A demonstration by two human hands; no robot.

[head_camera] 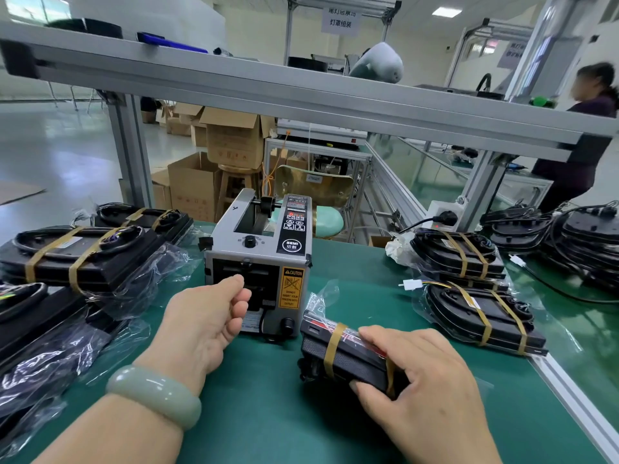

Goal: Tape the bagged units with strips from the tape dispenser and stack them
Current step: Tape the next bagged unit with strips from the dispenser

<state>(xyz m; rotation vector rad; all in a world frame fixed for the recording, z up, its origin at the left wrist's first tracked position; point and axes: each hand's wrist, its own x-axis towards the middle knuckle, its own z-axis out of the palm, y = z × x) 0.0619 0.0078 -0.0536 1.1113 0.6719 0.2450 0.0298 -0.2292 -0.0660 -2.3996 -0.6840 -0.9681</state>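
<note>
The right hand (422, 380) grips the bagged unit (341, 356), fingers on top and thumb on the near side. The unit lies on the green mat (268, 396) just right of the tape dispenser (264, 249), with one tan strip (333, 346) around it. The left hand (204, 316) is at the dispenser outlet, fingers curled; whether they pinch tape cannot be determined. Taped stacks stand at left (83, 259) and right (469, 259)

L hand (204, 316) at tape dispenser (258, 252) outlet, R hand (418, 380) grips bagged unit (348, 354)
</note>
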